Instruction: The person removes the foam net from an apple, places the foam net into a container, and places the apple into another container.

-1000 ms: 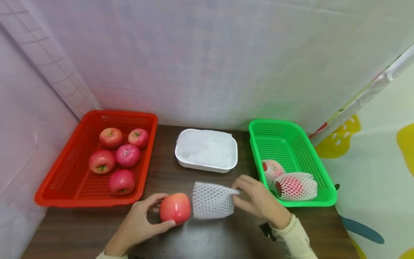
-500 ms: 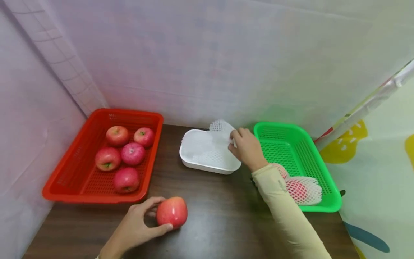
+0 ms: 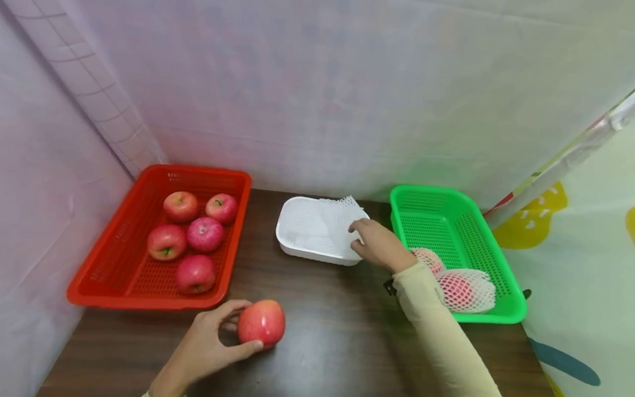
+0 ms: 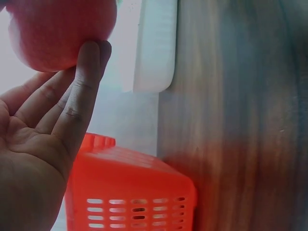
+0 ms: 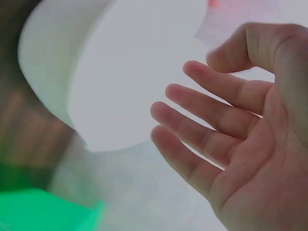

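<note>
A red apple (image 3: 262,323) is gripped between the thumb and fingers of my left hand (image 3: 204,343), low over the front of the table. In the left wrist view the fingertips press against the apple (image 4: 62,31). My right hand (image 3: 381,243) is over the right end of the white tray (image 3: 317,256), its fingers loosely bent with nothing between them, as the right wrist view confirms. White foam fruit nets (image 3: 337,220) lie in that tray, and one sticks up over its back right rim.
At the left stands a red basket (image 3: 144,302) with several bare apples (image 3: 205,234). A green basket (image 3: 506,275) at the right holds two apples in foam nets (image 3: 458,292). A white curtain (image 3: 297,99) hangs behind the table.
My right hand has carried a foam net from beside the apple to the white tray and let go of it there. My left hand still holds the apple in nearly the same place.
</note>
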`<state>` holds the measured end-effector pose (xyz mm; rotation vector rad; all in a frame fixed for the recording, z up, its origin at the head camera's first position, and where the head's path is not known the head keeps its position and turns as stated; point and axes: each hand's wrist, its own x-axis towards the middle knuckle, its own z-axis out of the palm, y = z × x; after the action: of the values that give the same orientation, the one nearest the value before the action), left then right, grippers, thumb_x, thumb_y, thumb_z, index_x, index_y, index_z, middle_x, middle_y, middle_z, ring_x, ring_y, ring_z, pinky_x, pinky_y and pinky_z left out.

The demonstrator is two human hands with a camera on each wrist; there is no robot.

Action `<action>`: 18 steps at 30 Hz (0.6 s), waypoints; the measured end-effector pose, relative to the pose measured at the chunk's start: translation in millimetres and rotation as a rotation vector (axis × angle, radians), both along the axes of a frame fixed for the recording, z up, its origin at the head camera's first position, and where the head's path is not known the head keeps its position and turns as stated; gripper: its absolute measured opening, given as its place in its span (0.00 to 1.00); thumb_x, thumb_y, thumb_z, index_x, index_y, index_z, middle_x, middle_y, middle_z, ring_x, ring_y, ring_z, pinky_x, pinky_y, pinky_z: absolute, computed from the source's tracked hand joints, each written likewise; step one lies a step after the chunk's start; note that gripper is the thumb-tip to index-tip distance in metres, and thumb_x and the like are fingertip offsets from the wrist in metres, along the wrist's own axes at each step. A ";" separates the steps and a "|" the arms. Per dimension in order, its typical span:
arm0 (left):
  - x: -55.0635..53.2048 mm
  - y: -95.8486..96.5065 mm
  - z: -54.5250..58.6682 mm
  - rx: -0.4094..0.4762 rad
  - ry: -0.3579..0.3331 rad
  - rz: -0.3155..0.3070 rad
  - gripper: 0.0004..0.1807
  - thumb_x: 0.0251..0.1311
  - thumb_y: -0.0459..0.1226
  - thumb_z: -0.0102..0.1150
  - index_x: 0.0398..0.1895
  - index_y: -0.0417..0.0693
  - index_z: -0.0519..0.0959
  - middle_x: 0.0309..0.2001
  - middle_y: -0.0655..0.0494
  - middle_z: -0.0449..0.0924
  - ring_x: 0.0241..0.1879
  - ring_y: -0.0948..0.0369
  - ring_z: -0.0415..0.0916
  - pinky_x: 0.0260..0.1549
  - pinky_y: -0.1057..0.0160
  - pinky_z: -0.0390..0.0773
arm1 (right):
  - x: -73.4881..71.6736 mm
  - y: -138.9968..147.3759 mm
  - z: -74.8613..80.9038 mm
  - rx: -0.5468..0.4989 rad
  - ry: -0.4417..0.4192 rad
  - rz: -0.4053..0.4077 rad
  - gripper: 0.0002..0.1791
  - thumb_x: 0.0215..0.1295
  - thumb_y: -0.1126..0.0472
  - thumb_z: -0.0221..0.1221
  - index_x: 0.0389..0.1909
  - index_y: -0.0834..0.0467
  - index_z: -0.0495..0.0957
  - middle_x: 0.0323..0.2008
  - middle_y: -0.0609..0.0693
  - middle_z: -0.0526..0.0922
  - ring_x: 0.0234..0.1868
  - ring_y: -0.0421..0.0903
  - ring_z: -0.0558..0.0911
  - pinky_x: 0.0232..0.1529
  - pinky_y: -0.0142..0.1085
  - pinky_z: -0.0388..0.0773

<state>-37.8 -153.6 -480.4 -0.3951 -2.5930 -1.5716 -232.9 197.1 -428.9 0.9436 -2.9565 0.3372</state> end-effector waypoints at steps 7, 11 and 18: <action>-8.7 -6.8 11.2 -0.064 0.068 -0.006 0.31 0.44 0.51 0.81 0.52 0.56 0.79 0.42 0.64 0.84 0.32 0.69 0.82 0.33 0.58 0.85 | 66.8 23.6 15.2 -0.109 0.152 0.049 0.14 0.62 0.61 0.63 0.48 0.60 0.80 0.45 0.53 0.83 0.47 0.51 0.81 0.47 0.45 0.80; -22.9 -22.1 33.3 -0.178 0.137 -0.007 0.32 0.43 0.52 0.81 0.52 0.56 0.78 0.41 0.64 0.83 0.32 0.70 0.81 0.31 0.61 0.84 | 90.1 35.3 4.8 -0.128 0.120 0.037 0.13 0.62 0.61 0.65 0.47 0.59 0.81 0.46 0.51 0.82 0.48 0.49 0.81 0.47 0.44 0.80; -44.1 -90.6 79.7 -0.495 0.102 0.161 0.36 0.45 0.58 0.77 0.52 0.48 0.78 0.35 0.55 0.84 0.31 0.58 0.79 0.28 0.57 0.79 | 115.8 48.1 -17.7 -0.154 0.085 0.017 0.13 0.60 0.63 0.67 0.46 0.59 0.81 0.46 0.49 0.82 0.47 0.46 0.81 0.45 0.42 0.81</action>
<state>-81.8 -244.2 -400.7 -0.2772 -2.8251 -0.8266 -117.1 245.2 -446.6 0.9400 -2.8004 0.5033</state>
